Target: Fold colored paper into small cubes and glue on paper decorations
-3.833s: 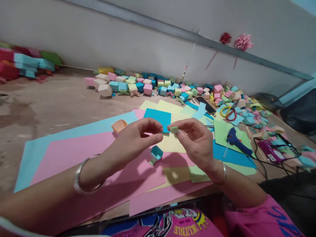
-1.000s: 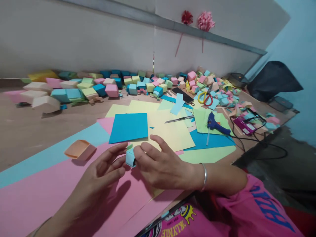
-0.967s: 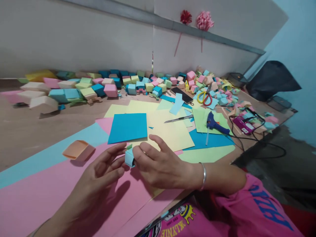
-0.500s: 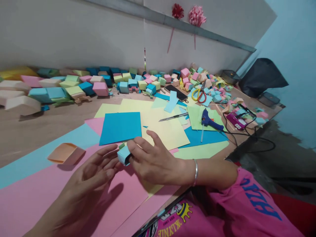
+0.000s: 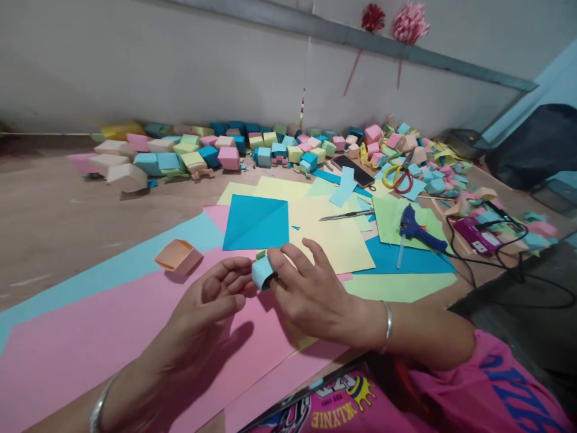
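Note:
Between the fingers of my right hand [image 5: 311, 288] is a small light-blue paper box [image 5: 261, 273], its dark hollow side facing me. A green paper piece [image 5: 261, 255] shows at the top of the box. My fingertips partly cover the box's right side. Close by on the left, my left hand [image 5: 211, 300] is open, palm up with loosely curled fingers, their tips beside the box. A hollow peach paper box [image 5: 179, 257] rests on the sheets to the left. Pink sheets [image 5: 112, 319] and a dark blue sheet [image 5: 256, 222] lie around my hands.
A craft knife [image 5: 346, 214] lies on yellow paper. To the right are a blue glue gun [image 5: 417, 228], scissors [image 5: 397, 179], a phone [image 5: 354, 171] and a purple power box with cables [image 5: 476, 234]. Several coloured paper boxes [image 5: 229, 158] line the wall.
The view has swung left, so everything sits further right in the picture. My right hand keeps the light-blue box, and my left fingers have curled in slightly beside it.

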Action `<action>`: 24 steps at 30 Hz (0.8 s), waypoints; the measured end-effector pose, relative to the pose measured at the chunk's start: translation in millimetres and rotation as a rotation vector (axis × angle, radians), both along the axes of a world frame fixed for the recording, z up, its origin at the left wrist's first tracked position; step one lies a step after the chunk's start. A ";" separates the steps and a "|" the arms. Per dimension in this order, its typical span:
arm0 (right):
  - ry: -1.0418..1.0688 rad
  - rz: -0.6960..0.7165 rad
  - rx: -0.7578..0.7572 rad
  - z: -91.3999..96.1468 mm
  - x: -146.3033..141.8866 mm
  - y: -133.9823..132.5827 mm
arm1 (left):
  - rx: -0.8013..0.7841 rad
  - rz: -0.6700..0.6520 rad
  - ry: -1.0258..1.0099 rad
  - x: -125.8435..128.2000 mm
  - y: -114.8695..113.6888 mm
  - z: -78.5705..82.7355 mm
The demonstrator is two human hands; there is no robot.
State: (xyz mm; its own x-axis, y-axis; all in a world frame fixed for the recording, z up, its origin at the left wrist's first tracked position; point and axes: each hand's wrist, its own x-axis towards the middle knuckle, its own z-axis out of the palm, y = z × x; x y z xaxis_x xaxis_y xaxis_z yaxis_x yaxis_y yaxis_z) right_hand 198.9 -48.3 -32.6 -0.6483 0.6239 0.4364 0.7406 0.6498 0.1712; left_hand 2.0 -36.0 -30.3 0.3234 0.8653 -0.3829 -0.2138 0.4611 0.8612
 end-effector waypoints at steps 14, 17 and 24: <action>0.119 0.128 -0.110 10.9 4.1 3.7 | 0.461 -0.209 0.363 6.0 5.4 -2.4; 0.163 0.119 -0.085 17.4 9.9 2.1 | 0.416 -0.233 0.355 3.7 5.0 -6.9; 0.096 0.112 -0.174 23.6 20.2 -0.2 | 0.557 -0.241 0.547 5.4 1.1 -2.4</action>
